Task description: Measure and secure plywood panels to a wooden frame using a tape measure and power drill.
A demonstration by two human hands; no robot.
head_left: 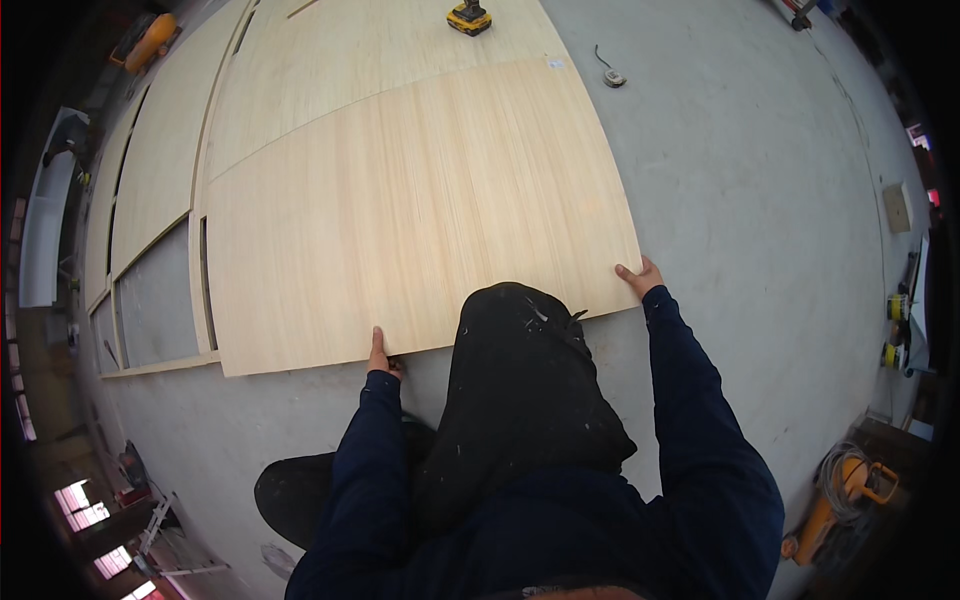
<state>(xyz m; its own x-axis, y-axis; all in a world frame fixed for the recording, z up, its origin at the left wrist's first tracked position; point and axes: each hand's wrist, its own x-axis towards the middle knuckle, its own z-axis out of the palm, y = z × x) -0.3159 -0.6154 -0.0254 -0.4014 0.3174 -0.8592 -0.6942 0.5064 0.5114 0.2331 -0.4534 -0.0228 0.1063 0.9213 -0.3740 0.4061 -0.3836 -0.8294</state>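
A broad, pale plywood panel (420, 210) lies before me, its near edge beside my bent knee. My left hand (381, 355) grips that near edge, thumb on top and fingers curled underneath, mostly hidden. At the near right corner, my right hand (641, 277) holds the same panel, its thumb over the face and its fingers round the side. The panel's far edge meets another plywood sheet (330, 70). Along its left side shows part of a wooden frame (202, 270).
A yellow and black cordless tool (469, 17) stands on the far sheet. On the grey floor (740, 180) to the right lies a tape measure (613, 77). An orange machine with a coiled hose (838, 490) sits at lower right, another orange machine (146, 42) at far left.
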